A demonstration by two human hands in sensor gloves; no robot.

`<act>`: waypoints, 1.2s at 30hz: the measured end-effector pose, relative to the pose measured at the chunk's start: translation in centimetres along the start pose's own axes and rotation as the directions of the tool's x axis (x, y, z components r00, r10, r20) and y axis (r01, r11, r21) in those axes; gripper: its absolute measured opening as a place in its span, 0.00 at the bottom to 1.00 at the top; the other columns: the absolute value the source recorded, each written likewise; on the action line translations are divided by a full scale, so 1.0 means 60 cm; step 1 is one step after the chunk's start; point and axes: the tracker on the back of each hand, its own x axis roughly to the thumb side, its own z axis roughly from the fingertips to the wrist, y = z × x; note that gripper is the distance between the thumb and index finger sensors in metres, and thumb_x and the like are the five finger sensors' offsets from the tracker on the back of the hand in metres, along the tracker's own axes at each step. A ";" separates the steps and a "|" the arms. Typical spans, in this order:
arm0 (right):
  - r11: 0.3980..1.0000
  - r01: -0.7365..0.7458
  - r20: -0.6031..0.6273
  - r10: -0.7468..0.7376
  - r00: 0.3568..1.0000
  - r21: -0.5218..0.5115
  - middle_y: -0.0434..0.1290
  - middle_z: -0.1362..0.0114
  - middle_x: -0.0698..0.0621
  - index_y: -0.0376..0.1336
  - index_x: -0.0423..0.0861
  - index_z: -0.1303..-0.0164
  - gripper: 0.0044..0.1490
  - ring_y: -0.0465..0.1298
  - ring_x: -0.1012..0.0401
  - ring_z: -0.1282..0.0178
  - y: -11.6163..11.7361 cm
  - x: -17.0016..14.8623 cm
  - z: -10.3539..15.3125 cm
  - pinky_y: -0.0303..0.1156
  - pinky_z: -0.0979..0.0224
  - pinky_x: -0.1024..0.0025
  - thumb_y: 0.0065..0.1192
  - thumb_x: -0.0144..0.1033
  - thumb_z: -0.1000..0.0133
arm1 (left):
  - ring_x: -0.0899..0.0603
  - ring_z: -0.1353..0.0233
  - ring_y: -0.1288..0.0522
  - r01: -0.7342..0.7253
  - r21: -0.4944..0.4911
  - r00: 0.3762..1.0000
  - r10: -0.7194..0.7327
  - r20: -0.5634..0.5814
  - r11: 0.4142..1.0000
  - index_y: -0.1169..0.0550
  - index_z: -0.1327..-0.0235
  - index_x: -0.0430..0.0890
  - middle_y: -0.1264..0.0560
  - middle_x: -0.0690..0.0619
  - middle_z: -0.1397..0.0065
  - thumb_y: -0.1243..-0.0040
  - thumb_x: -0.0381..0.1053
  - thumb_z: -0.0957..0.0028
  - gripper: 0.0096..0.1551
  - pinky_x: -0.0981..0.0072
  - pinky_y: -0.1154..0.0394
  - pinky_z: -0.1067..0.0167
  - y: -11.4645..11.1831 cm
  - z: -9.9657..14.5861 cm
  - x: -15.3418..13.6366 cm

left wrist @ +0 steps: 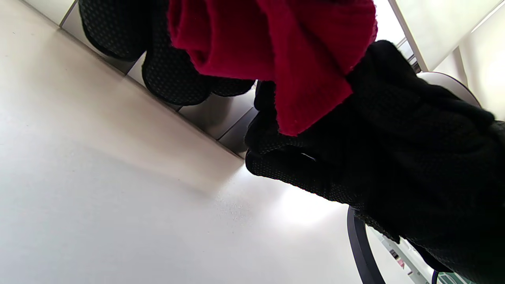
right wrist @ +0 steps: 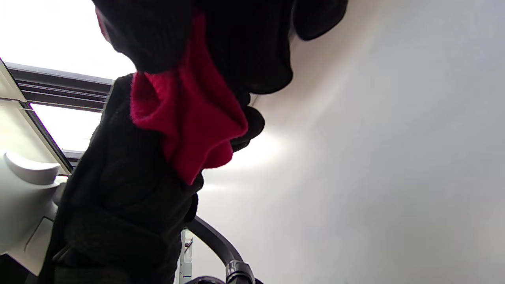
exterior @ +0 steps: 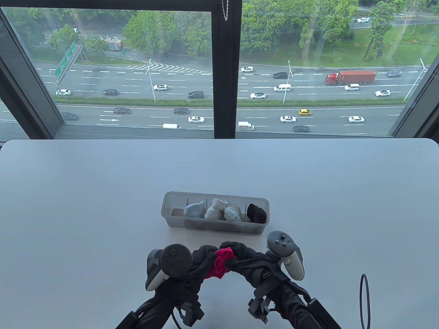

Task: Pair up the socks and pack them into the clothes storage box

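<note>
Both hands hold a bundle of red socks [exterior: 220, 263] just above the table, in front of the clear storage box [exterior: 175, 200]. My left hand [exterior: 202, 262] grips the bundle from the left and my right hand [exterior: 240, 257] from the right, fingers curled round the fabric. The left wrist view shows the red socks [left wrist: 276, 51] between black gloved fingers [left wrist: 173, 75]. The right wrist view has the red socks [right wrist: 189, 118] pinched from both sides. Inside the box lie a grey-blue pair [exterior: 194, 209], two whitish pairs [exterior: 223, 210] and a black pair [exterior: 257, 213].
The box's leftmost compartment [exterior: 176, 212] holds nothing. A dark cable loop [exterior: 364, 301] stands near the table's front right. Beyond the table's far edge [exterior: 219, 139] is a window over a motorway.
</note>
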 end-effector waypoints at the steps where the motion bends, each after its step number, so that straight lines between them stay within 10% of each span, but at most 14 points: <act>1: 1.000 -0.001 0.001 0.001 1.000 0.002 0.71 0.28 0.49 0.54 0.60 0.26 0.36 0.73 0.56 0.30 0.000 0.000 0.000 0.58 0.16 0.50 0.64 0.42 0.45 | 0.33 0.40 0.16 -0.015 0.002 1.000 0.015 -0.007 1.000 0.26 0.34 0.37 0.18 0.38 0.37 0.62 0.47 0.37 0.26 0.35 0.25 0.37 0.001 0.000 -0.002; 6: 0.995 0.090 0.031 -0.091 0.995 0.031 0.67 0.25 0.51 0.52 0.63 0.27 0.36 0.69 0.56 0.26 -0.004 -0.001 0.001 0.54 0.15 0.48 0.63 0.42 0.44 | 0.25 0.30 0.27 -0.248 -0.194 0.968 0.235 -0.091 0.949 0.43 0.17 0.35 0.30 0.29 0.24 0.61 0.64 0.39 0.45 0.26 0.35 0.31 -0.004 -0.005 -0.025; 8: 0.997 0.070 0.031 -0.071 0.997 0.030 0.67 0.25 0.51 0.52 0.63 0.27 0.36 0.69 0.55 0.26 -0.003 0.000 0.001 0.54 0.15 0.47 0.64 0.42 0.44 | 0.30 0.37 0.21 -0.289 -0.216 0.957 0.276 -0.085 0.933 0.35 0.23 0.35 0.23 0.34 0.32 0.53 0.58 0.39 0.39 0.30 0.31 0.34 -0.007 -0.010 -0.026; 14: 0.899 -0.419 -0.010 0.421 0.907 -0.130 0.52 0.14 0.50 0.42 0.60 0.21 0.50 0.55 0.47 0.15 0.007 0.036 0.013 0.54 0.16 0.44 0.68 0.43 0.47 | 0.37 0.49 0.21 0.131 -0.125 0.991 -0.132 0.008 0.983 0.32 0.30 0.34 0.22 0.37 0.43 0.46 0.54 0.42 0.34 0.35 0.28 0.39 -0.003 -0.006 0.012; 21: 0.909 -0.408 0.034 0.411 0.911 -0.081 0.71 0.30 0.45 0.55 0.50 0.25 0.43 0.76 0.53 0.35 0.004 0.047 0.016 0.67 0.23 0.48 0.70 0.38 0.50 | 0.38 0.50 0.20 0.166 -0.096 0.983 -0.157 0.099 0.981 0.30 0.31 0.33 0.21 0.37 0.43 0.47 0.54 0.42 0.35 0.37 0.26 0.40 -0.005 -0.001 0.026; 26: 0.893 -0.423 -0.054 0.419 0.906 -0.153 0.73 0.34 0.47 0.58 0.48 0.29 0.37 0.77 0.56 0.40 -0.003 0.033 0.012 0.68 0.23 0.50 0.65 0.46 0.47 | 0.25 0.20 0.44 0.187 0.070 0.982 -0.185 -0.029 0.980 0.50 0.17 0.38 0.51 0.29 0.16 0.52 0.56 0.39 0.44 0.26 0.45 0.27 0.016 0.010 0.034; 29: 0.916 -0.359 -0.093 0.348 0.933 -0.181 0.72 0.31 0.46 0.56 0.47 0.29 0.37 0.78 0.55 0.37 -0.010 0.021 0.011 0.69 0.24 0.52 0.65 0.46 0.46 | 0.31 0.32 0.30 0.269 0.231 0.962 -0.270 -0.027 0.935 0.33 0.28 0.40 0.34 0.35 0.27 0.46 0.55 0.41 0.32 0.34 0.34 0.33 0.033 0.024 0.056; 31: 0.930 -0.316 -0.087 0.304 0.949 -0.187 0.71 0.29 0.46 0.54 0.48 0.30 0.36 0.78 0.55 0.36 -0.009 0.023 0.010 0.69 0.24 0.54 0.64 0.47 0.45 | 0.38 0.48 0.18 0.325 0.172 0.944 -0.330 0.000 0.930 0.20 0.42 0.41 0.19 0.40 0.43 0.44 0.55 0.43 0.26 0.41 0.22 0.46 0.024 0.020 0.064; 36: 0.953 -0.242 -0.070 0.233 0.970 -0.181 0.71 0.32 0.46 0.54 0.49 0.31 0.36 0.78 0.58 0.37 -0.003 0.018 0.010 0.68 0.22 0.55 0.64 0.48 0.45 | 0.37 0.40 0.19 0.420 0.083 0.907 -0.421 0.000 0.904 0.28 0.33 0.37 0.23 0.38 0.36 0.41 0.56 0.45 0.33 0.40 0.23 0.40 -0.013 0.013 0.061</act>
